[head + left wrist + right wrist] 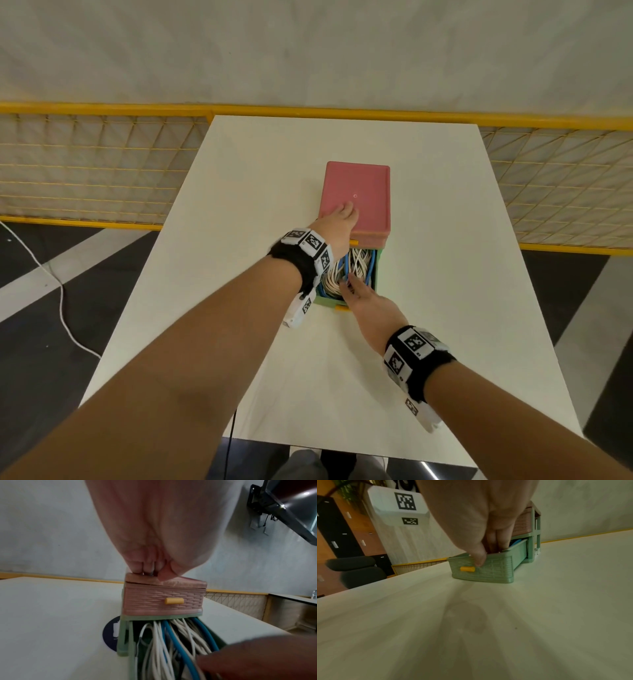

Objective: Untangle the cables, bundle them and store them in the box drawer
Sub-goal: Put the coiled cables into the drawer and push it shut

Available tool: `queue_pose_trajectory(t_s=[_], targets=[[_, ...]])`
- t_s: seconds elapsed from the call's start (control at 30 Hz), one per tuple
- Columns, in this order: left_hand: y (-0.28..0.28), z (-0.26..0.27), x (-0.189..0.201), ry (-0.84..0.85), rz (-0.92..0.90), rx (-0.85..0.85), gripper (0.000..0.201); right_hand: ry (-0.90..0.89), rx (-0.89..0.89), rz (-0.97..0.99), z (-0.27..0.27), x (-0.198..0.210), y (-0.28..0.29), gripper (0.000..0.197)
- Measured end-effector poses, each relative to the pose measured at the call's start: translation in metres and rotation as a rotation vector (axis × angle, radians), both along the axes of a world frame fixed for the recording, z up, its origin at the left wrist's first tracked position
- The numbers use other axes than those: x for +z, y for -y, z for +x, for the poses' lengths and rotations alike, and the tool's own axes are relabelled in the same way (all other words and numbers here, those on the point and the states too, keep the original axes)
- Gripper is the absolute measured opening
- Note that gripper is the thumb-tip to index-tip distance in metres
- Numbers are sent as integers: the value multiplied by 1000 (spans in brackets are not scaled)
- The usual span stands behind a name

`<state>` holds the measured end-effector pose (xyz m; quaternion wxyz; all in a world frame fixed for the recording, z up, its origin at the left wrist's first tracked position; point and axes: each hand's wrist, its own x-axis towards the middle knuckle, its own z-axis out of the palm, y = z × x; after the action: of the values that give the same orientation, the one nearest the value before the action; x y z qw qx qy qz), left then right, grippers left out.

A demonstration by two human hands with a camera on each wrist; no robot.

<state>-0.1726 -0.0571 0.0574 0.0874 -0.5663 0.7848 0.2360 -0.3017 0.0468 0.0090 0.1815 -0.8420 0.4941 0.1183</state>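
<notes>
White and blue cables (356, 270) lie coiled in the pulled-out green drawer (488, 568) of a small box (356, 195) on a pale table (445, 308). The left hand (337, 222) rests flat on the box's pink top, fingers straight. The right hand (363, 298) reaches over the drawer's front edge, thumb outside above the yellow knob (467, 569), fingers (493, 539) dipping among the cables; it appears to grip the front wall, though the wrist view is blurred.
</notes>
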Motion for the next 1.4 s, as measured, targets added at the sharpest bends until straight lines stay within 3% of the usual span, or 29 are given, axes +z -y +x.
queue_pose_trajectory(t_s=[0.13, 0.4, 0.67, 0.83, 0.9, 1.0, 1.07, 1.17, 1.23, 1.33, 1.4], targets=[[0, 2, 4, -9, 15, -2, 68, 1, -12, -78, 1, 8, -5, 51], [-1, 3, 9, -14, 18, 13, 67, 73, -14, -94, 12, 0, 17, 55], [4, 6, 13, -15, 42, 4, 68, 113, -116, -258, 0, 1, 42, 33], [4, 9, 7, -60, 29, 15, 68, 150, -130, -181, 7, -9, 47, 48], [4, 9, 7, -65, 28, 16, 68, 249, -146, -146, 6, -16, 49, 54], [4, 9, 6, -86, 28, 24, 69, 627, -411, -266, -6, -30, 40, 46], [4, 9, 5, -92, 27, 27, 70, 773, -680, -365, -16, -38, 37, 55], [4, 9, 5, -91, 43, 28, 70, 716, -843, -189, -21, -45, 52, 92], [6, 9, 5, -93, 44, 30, 71, 720, -826, -106, -19, -44, 69, 102], [7, 9, 6, -84, 56, 32, 73, 710, -792, -72, -17, -42, 88, 96], [7, 9, 6, -79, 66, 33, 74, 687, -840, -60, -17, -41, 93, 81]])
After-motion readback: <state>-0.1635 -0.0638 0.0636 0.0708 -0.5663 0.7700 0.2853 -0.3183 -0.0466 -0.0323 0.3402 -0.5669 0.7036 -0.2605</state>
